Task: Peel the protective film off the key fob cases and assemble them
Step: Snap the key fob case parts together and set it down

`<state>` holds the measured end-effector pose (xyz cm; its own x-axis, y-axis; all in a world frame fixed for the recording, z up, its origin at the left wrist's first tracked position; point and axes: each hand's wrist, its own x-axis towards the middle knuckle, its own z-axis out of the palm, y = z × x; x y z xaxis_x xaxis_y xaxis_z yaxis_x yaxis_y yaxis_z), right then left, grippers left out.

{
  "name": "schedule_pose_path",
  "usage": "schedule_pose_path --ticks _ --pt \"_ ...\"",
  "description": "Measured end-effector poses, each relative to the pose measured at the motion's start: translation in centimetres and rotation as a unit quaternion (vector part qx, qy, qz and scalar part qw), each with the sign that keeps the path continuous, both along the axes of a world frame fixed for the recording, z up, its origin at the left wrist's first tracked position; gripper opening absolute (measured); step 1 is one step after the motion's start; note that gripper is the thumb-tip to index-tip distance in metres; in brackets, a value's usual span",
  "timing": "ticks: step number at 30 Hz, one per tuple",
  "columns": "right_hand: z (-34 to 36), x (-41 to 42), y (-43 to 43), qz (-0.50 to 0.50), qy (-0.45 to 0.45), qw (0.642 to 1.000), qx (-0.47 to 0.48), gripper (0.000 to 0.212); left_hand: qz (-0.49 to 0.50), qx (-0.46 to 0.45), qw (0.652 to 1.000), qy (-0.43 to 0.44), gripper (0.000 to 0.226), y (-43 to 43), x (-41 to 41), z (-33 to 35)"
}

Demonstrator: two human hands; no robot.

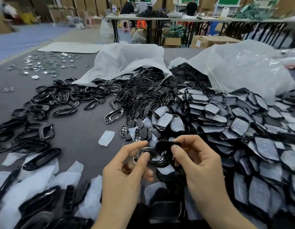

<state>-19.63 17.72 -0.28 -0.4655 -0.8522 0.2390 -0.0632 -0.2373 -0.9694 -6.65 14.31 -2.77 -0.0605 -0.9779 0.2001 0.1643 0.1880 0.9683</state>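
My left hand [125, 169] pinches a glossy black key fob frame [157, 160] with a chrome edge, thumb on top and fingers beneath. My right hand [198, 161] pinches a black key fob insert [166, 144] between thumb and forefinger, held against the frame's upper right side. Both hands are low in the middle of the view, just above the dark table [84, 139]. A peeled piece of clear film [106, 138] lies on the table to the upper left of my hands.
A big heap of film-covered black case parts [242, 129] fills the right. Loose glossy frames [44, 103] spread on the left. Peeled films [49, 177] lie near the front left. Two white bags [127, 63] spill parts behind. People work at far tables [160, 18].
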Motion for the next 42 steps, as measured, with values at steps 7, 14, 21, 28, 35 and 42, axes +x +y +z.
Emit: schedule_pose_path --ticks 7,14,21,28,35,42 --pt "0.5 -0.4 0.2 -0.02 0.006 0.999 -0.033 0.025 -0.029 0.02 0.998 0.052 0.021 -0.3 -0.1 0.4" --pt "0.4 -0.4 0.1 0.008 -0.074 0.997 -0.01 0.012 -0.08 0.06 0.99 0.1 0.031 -0.1 -0.3 0.7" --pt "0.5 0.0 0.2 0.02 -0.065 0.998 -0.004 0.036 -0.084 0.039 0.992 0.088 0.047 0.1 -0.3 0.5" --pt "0.1 0.1 0.1 0.022 -0.089 0.996 0.01 0.036 -0.07 0.018 0.994 0.085 0.05 0.3 0.0 0.6" --pt "-0.2 0.1 0.2 0.043 -0.098 0.994 0.017 0.032 -0.076 0.031 0.991 0.102 0.055 0.4 -0.2 0.7" --pt "-0.5 0.0 -0.3 0.065 -0.166 0.983 0.034 0.019 -0.09 0.046 0.992 0.08 0.048 0.2 0.1 0.7"
